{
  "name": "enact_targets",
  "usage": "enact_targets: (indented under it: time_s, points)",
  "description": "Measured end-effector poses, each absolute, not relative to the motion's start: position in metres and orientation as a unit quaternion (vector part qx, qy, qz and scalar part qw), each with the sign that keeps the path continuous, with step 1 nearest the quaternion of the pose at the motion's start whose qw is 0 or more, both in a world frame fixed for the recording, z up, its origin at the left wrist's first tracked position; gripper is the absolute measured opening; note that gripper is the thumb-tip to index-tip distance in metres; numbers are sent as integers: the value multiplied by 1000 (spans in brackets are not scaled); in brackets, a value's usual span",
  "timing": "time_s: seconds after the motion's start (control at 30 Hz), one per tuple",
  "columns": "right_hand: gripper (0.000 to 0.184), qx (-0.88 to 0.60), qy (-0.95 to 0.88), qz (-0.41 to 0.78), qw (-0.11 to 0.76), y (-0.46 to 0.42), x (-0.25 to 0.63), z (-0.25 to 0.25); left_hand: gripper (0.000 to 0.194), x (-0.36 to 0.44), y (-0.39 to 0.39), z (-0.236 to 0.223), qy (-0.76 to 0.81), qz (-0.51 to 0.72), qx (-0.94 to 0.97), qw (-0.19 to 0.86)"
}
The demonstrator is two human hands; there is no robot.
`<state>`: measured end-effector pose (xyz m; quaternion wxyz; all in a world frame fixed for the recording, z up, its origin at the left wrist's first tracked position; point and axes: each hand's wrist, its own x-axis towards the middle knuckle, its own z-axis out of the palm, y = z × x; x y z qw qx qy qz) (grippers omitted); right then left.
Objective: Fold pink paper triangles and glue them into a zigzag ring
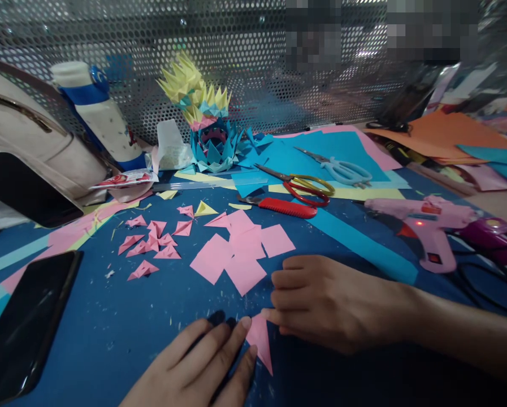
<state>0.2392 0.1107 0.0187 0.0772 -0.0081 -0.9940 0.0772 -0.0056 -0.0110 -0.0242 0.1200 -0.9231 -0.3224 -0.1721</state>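
Steadying folded pink paper (260, 342) on the blue tabletop (109, 339) with spread left hand (194, 364), touching its top corner with curled right hand (332, 302), pinch indeterminable; risking skewed creasing through uneven pressure.

Lighting's kinda uneven here: the middle of the blue tabletop (121, 328) is decently lit, but the bottom edge goes really dark, with soft shadows by the fingertips. Bright glints all over the perforated metal panel (253, 90), plus a tiny red glow on the pink glue gun (435, 226). Outer edges look stretched and smeary, the right side especially, and two patches up top are pixelated.
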Motion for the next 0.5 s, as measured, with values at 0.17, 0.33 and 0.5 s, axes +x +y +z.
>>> enact_targets:
  time_s: [0.17,0.33,0.5]
  points:
    - [28,-1,-992,99,74,117,241,18,37,-5,-12,-25,-307,-173,-926,135]
    - [16,8,-991,102,87,116,241,10,34,-5,-15,-27,-317,-177,-921,141]
    - [19,18,-989,105,99,109,238,7,32,-6,-15,-28,-295,-167,-930,140]
